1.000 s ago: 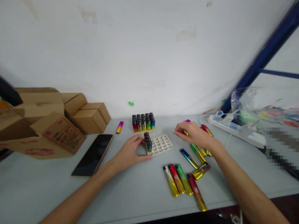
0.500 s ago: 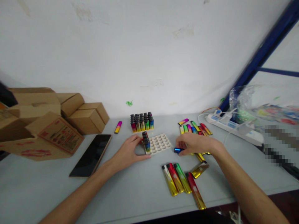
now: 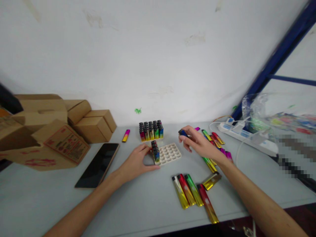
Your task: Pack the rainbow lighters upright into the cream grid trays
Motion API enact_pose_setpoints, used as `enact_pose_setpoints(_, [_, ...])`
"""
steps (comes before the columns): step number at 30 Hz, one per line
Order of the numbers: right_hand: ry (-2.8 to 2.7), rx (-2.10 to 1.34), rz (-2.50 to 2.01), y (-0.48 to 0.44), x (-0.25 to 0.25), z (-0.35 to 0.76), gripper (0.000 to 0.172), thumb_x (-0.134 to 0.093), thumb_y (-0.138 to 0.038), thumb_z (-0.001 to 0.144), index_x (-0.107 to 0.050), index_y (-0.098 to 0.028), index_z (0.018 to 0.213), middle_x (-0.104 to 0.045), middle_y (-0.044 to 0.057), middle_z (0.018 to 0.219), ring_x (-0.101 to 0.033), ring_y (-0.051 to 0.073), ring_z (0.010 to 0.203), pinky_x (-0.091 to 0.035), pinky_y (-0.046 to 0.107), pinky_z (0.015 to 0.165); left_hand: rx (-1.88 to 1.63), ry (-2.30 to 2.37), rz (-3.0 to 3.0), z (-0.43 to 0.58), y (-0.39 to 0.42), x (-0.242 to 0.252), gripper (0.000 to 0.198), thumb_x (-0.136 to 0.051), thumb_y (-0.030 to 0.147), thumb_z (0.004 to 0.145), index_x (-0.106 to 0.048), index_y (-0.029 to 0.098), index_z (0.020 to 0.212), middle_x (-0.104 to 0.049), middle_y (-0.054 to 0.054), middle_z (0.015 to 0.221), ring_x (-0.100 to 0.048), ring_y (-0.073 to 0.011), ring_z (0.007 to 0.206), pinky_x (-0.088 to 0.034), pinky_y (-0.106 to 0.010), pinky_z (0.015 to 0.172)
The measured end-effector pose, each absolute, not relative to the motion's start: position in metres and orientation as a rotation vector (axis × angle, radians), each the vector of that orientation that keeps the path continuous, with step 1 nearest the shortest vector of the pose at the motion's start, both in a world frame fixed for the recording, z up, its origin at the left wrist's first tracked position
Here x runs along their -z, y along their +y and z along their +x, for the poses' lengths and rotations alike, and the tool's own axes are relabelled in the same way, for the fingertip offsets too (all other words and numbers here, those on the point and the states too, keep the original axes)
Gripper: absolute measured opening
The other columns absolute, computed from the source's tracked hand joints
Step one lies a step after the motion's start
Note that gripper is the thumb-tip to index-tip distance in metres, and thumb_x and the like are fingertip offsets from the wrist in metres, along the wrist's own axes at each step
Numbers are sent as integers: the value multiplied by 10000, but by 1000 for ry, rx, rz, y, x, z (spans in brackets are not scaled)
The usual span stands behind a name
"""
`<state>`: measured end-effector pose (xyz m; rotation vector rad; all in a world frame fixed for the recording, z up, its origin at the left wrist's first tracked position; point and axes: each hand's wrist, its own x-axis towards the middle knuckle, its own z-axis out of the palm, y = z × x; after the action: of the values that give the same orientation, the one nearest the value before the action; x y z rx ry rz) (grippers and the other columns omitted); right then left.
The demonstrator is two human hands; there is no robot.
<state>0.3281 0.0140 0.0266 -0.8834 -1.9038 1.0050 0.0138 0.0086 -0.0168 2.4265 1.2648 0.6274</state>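
Observation:
My left hand (image 3: pixel 136 162) grips the left end of a white tray (image 3: pixel 174 150) with rows of round-edged slots, thumb along its near side and fingers behind. A row of upright lighters (image 3: pixel 156 154) with black tops fills the tray's left column; the other slots show bare. My right hand (image 3: pixel 196 141), raised above the table right of the tray, pinches a blue lighter (image 3: pixel 183 132), its dark top pointing left. Behind the tray stands a full block of upright lighters (image 3: pixel 151 131). Loose colourful lighters (image 3: pixel 217 140) lie under and beyond my right hand.
Several metallic lighters (image 3: pixel 187 190) lie near the front edge. One pink-yellow lighter (image 3: pixel 125 135) lies at the back left. A black tablet-like device (image 3: pixel 97 166) and cardboard boxes (image 3: pixel 59 138) occupy the left. A white power strip (image 3: pixel 249 138) with cables and clear plastic wrap (image 3: pixel 256 105) are at right.
My right hand has lifted the blue lighter from near the table and moved it up and slightly left, turning it. My left hand stays on the tray.

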Motion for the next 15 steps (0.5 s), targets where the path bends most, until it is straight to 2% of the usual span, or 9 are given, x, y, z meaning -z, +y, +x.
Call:
enact_pose_setpoints(3, [-1856, -804, -985, 13, -29, 327, 338, -531, -563, 1076, -555, -229, 1129, -491, -53, 750, -444, 118, 593, -354, 245, 531, -614, 1270, 2419, 14, 8, 15, 561, -861, 637, 763, -699, 197, 1071, -682, -89, 1095, -666, -303, 1016, -566, -434, 980])
enact_pose_setpoints(5, [-1829, -658, -1065, 14, -31, 326, 441, -509, -627, 1055, -572, -215, 910, -427, -54, 668, -394, 123, 581, -315, 260, 535, -617, 1276, 2415, 14, 8, 15, 566, -852, 652, 763, -703, 197, 1064, -683, -88, 1088, -667, -301, 1010, -570, -432, 973])
enact_pose_setpoints(7, [-1794, -529, -1142, 14, -31, 323, 559, -494, -680, 1026, -451, -229, 697, -364, -50, 618, -351, 123, 576, -278, 277, 545, -632, 1271, 2415, 13, 8, 14, 571, -843, 666, 766, -706, 201, 1069, -685, -84, 1084, -670, -297, 1006, -574, -429, 967])
enact_pose_setpoints(8, [-1776, -486, -1171, 14, -31, 322, 587, -489, -689, 1014, -386, -238, 651, -339, -49, 603, -340, 122, 575, -268, 283, 554, -639, 1270, 2414, 13, 8, 15, 574, -841, 669, 766, -706, 202, 1073, -685, -83, 1085, -671, -298, 1006, -575, -432, 968])
enact_pose_setpoints(10, [-1761, -450, -1217, 14, -29, 320, 584, -477, -667, 1004, -339, -246, 623, -323, -47, 585, -341, 124, 569, -263, 291, 569, -640, 1275, 2409, 13, 8, 15, 584, -846, 667, 762, -706, 201, 1085, -687, -87, 1092, -673, -305, 1013, -574, -445, 977])
enact_pose_setpoints(15, [-1776, -443, -1270, 15, -25, 317, 467, -473, -547, 971, -366, -250, 627, -366, -42, 560, -374, 135, 558, -274, 291, 580, -619, 1281, 2404, 13, 9, 16, 606, -856, 654, 756, -705, 196, 1123, -700, -104, 1141, -679, -322, 1057, -566, -471, 1018])
